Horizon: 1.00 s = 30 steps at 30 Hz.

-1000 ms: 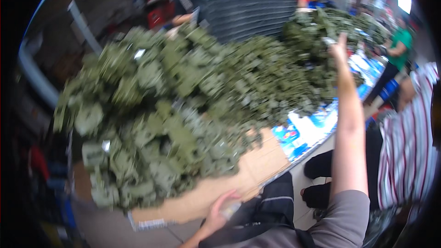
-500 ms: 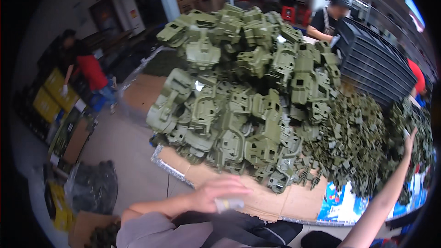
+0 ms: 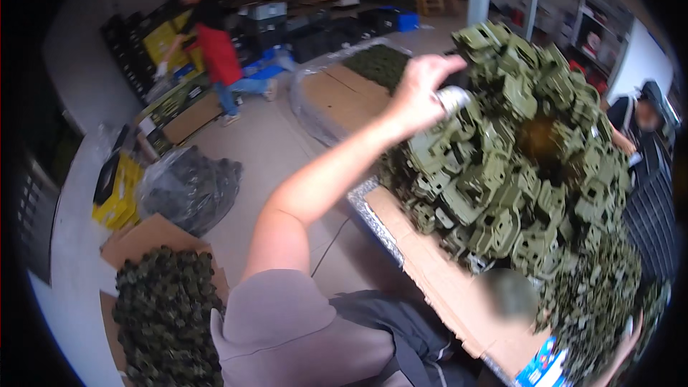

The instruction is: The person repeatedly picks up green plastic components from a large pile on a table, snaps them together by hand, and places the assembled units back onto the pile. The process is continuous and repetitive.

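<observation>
My left hand (image 3: pixel 424 93) reaches out over the left side of a big heap of olive-green moulded plastic parts (image 3: pixel 494 222). Its fingers are spread and hold nothing visible. White wrapping (image 3: pixel 453 99) covers part of a finger. At the far right edge, my right hand (image 3: pixel 635 326) lies against a pile of small green plastic pieces (image 3: pixel 591 308); its fingers are too blurred and small to make out.
Cardboard (image 3: pixel 423 254) covers the table's near edge. At left on the floor stand an open carton of dark green parts (image 3: pixel 168 308), a plastic bag (image 3: pixel 190 190) and a yellow box (image 3: pixel 118 190). A person in red (image 3: pixel 218 57) bends over boxes; another person (image 3: pixel 631 118) stands beside a black crate (image 3: pixel 648 204).
The view has turned left, so the heap sits further right. My left hand has gone from the table's near edge forward and up to the large parts. My right hand stays by the small pieces.
</observation>
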### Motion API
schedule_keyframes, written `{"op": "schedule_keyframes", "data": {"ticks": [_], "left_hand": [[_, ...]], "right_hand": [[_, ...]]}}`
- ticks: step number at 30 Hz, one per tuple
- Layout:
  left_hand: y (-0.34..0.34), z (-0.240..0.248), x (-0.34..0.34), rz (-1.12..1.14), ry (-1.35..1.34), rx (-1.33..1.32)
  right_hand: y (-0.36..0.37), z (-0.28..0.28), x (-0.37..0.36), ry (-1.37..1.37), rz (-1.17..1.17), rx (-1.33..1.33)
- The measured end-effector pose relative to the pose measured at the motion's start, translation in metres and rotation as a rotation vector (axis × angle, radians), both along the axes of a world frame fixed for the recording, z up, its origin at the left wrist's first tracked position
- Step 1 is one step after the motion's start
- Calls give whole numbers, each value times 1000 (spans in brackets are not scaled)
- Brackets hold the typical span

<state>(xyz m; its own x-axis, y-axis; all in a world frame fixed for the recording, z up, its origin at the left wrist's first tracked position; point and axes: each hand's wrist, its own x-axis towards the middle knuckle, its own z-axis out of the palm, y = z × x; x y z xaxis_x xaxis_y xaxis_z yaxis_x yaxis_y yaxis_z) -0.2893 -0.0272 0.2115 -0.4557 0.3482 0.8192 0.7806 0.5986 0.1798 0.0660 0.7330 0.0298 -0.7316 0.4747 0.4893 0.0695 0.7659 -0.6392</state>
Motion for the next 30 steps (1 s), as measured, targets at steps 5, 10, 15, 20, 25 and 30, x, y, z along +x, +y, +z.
{"op": "schedule_keyframes", "data": {"ticks": [5,10,15,20,25,30], "left_hand": [[-26,20,-86,-112,-506,516],[14,36,-160,-100,-556,347],[50,55,-138,-140,-663,631],[111,18,-173,-92,-251,840],[90,9,-185,-196,54,608],[79,-1,-208,-228,109,459]], "right_hand": [[-359,124,11,-160,204,-3],[-498,32,48,-747,469,-632],[-530,-167,112,-678,20,480],[-521,-142,96,-975,355,428],[-500,-134,60,-1017,454,414],[-489,-133,36,-1045,512,383]]}}
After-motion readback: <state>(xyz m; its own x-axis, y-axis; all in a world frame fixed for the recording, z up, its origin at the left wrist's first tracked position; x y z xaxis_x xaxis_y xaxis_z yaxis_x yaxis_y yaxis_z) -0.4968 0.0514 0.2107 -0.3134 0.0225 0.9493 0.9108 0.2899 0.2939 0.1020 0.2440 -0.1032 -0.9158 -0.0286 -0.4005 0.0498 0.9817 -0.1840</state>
